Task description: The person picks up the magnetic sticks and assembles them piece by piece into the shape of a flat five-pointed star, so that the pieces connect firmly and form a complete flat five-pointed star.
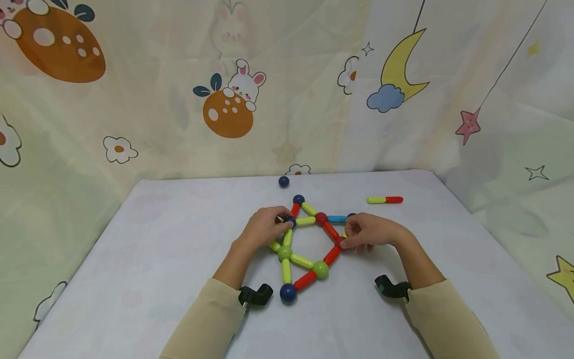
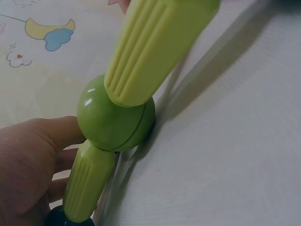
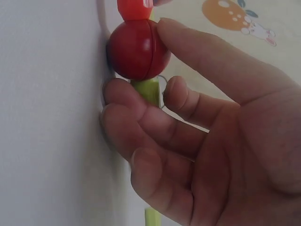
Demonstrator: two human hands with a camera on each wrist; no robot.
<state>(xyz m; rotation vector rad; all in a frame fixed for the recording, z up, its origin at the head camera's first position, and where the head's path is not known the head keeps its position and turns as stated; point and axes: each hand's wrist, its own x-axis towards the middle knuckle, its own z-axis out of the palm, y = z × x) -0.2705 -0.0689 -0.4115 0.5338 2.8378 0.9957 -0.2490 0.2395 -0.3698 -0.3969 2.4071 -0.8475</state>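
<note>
A flat frame of magnetic rods and balls lies on the white table, with a ring of rods in its middle. My left hand (image 1: pixel 264 227) grips a dark blue ball (image 1: pixel 292 223) at the ring's left. Below that hand, a green ball (image 2: pixel 113 115) joins several yellow-green rods (image 2: pixel 89 181). At the right corner, my right hand (image 1: pixel 374 231) holds a red ball (image 3: pixel 136 49), thumb tip against its side and curled fingers beside the yellow-green rod (image 3: pixel 148 90) under it. A blue rod (image 1: pixel 337 219) leads from another red ball (image 1: pixel 321 218) toward a dark ball partly hidden by the right hand.
A loose dark blue ball (image 1: pixel 284 182) sits near the table's back edge. A yellow-green and red stick (image 1: pixel 384 200) lies at the back right. The frame's front corner is a dark blue ball (image 1: pixel 288 293), between the two forearms. A patterned cloth (image 1: pixel 287 99) hangs behind.
</note>
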